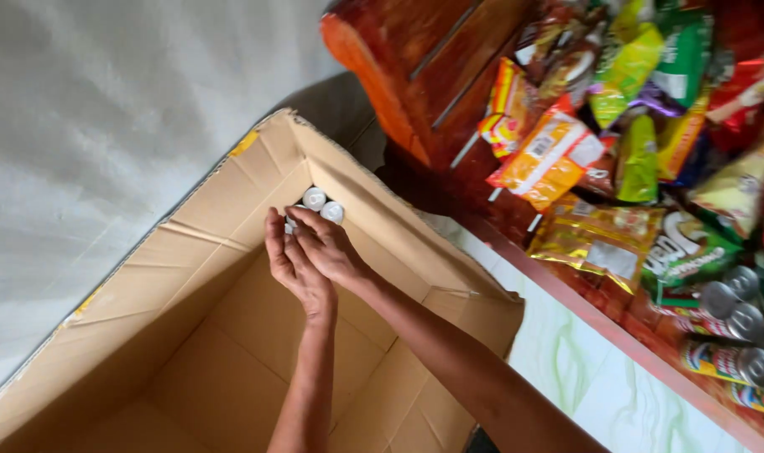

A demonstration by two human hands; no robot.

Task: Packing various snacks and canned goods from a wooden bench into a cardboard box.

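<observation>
Both hands, the left hand (288, 256) and right hand (325, 243), pressed together around white-capped containers (323, 205), tucking them snugly into the cardboard box (231, 193) corner so they stood upright.

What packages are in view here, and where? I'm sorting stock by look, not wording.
Large open brown cardboard box: left, on floor; both hands inside.
White-capped round containers: box's far corner, at the left hand and right hand.
Orange-yellow snack bag: red wooden bench, right.
Green crinkled bags: top right pile.
Silver-topped cans: lower right, lying sideways.
</observation>
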